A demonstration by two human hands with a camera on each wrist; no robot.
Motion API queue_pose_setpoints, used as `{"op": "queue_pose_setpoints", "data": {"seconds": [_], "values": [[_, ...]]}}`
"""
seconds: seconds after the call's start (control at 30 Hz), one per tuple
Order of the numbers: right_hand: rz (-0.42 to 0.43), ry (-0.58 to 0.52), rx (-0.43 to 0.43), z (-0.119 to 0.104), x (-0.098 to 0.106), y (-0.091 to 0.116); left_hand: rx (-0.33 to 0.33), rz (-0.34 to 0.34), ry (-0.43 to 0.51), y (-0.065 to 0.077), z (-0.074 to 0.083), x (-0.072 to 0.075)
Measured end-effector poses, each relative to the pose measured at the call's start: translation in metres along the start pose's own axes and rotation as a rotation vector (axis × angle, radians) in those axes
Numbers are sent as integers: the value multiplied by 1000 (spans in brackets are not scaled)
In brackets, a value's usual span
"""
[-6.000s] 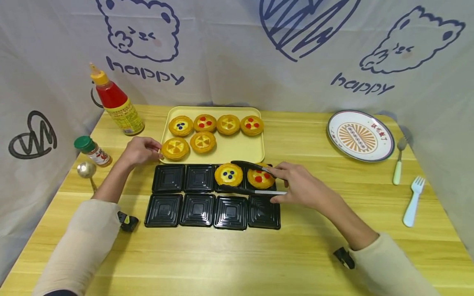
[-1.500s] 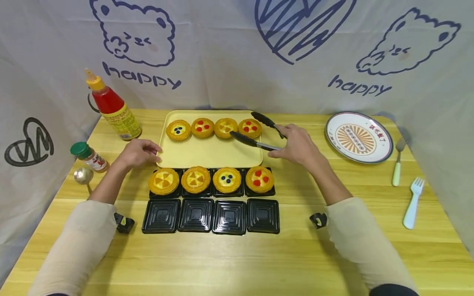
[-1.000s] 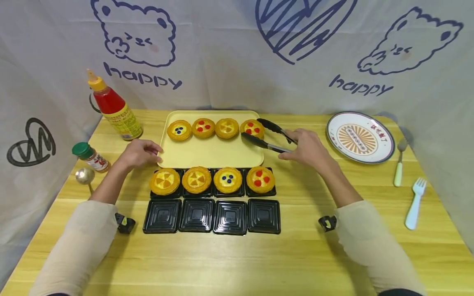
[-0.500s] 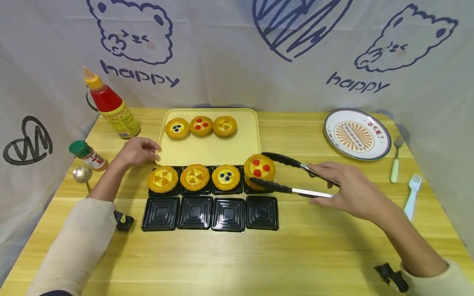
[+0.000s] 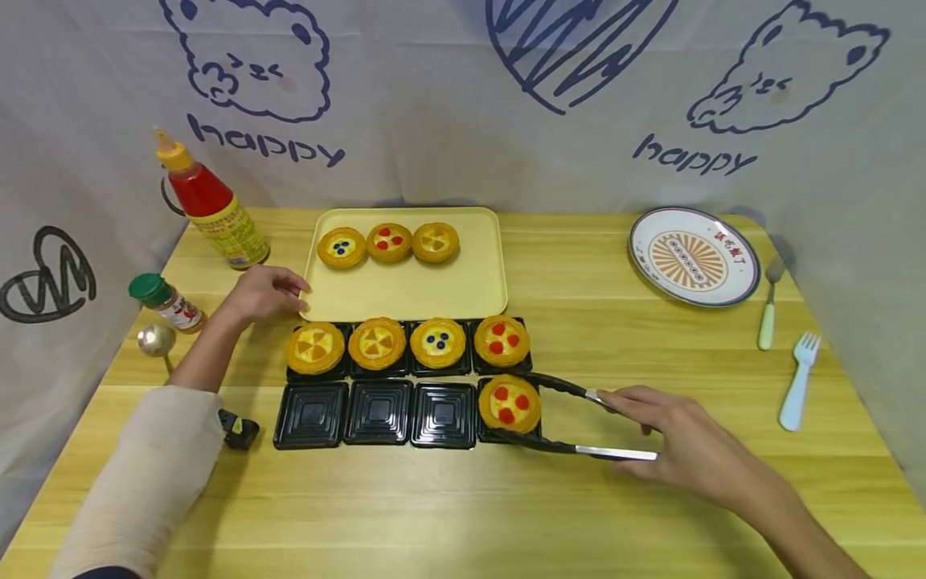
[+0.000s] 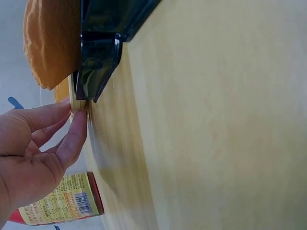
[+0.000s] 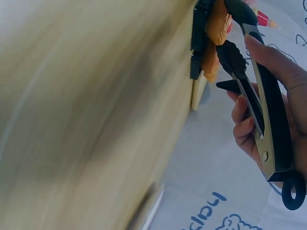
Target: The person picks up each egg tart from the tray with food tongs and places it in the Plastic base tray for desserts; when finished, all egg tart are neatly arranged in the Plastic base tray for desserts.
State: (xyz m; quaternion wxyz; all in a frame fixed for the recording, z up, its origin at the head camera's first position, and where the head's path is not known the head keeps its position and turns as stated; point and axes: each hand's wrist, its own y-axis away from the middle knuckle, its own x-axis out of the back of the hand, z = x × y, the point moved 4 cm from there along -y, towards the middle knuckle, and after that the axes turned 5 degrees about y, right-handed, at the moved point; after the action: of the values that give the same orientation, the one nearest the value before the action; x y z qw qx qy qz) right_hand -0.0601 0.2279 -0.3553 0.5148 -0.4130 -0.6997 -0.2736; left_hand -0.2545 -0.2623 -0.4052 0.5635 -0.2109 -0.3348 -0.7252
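In the head view, my right hand (image 5: 687, 442) holds black-and-steel kitchen tongs (image 5: 611, 453). Their spread tips lie on either side of a red-dotted egg tart (image 5: 510, 404), which sits in the rightmost front black plastic box (image 5: 483, 437). Whether the tips touch the tart cannot be told. The right wrist view shows fingers curled round the tongs (image 7: 274, 115). My left hand (image 5: 264, 293) pinches the left edge of the cream tray (image 5: 412, 293) between thumb and fingers, as the left wrist view confirms. Three tarts stand along the tray's back. Each back-row box bears a tart, including a blue-dotted one (image 5: 437, 343).
Front-row boxes (image 5: 311, 414) left of the tongs hold nothing. A sauce bottle (image 5: 220, 213), a green-capped shaker (image 5: 170, 303) and a metal spoon (image 5: 155, 341) stand or lie at left. On the right are a plate (image 5: 694, 257), a green-handled fork (image 5: 768, 314) and a pale-blue fork (image 5: 799, 382).
The red-dotted tart from the tray's right end has come forward in the tongs to the rightmost front box. Before that, two orange-wedge tarts went from tray to back row. The left hand stays put.
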Motion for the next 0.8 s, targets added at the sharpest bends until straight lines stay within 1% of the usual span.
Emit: {"op": "queue_pose_setpoints", "data": {"seconds": [0.13, 0.23, 0.3, 0.37, 0.43, 0.5, 0.73, 0.8], "values": [[-30, 2, -22, -1, 1, -1, 2, -4, 7, -1, -1, 0], [-29, -6, -24, -2, 11, -2, 0, -4, 8, -1, -2, 0], [-20, 0, -21, -3, 19, -6, -3, -2, 6, -1, -2, 1], [-11, 13, -21, -2, 25, -16, -4, -1, 2, -1, -2, 2], [-6, 19, -23, -1, 27, -33, -1, -2, 4, 0, -2, 3], [-16, 14, -45, 1, 25, -53, 1, -5, 8, 1, -2, 3], [-26, 0, -110, 14, 9, -140, 4, -8, 11, 1, -1, 1], [-36, -13, -141, 19, 3, -163, -2, -7, 9, 1, 0, 0]]}}
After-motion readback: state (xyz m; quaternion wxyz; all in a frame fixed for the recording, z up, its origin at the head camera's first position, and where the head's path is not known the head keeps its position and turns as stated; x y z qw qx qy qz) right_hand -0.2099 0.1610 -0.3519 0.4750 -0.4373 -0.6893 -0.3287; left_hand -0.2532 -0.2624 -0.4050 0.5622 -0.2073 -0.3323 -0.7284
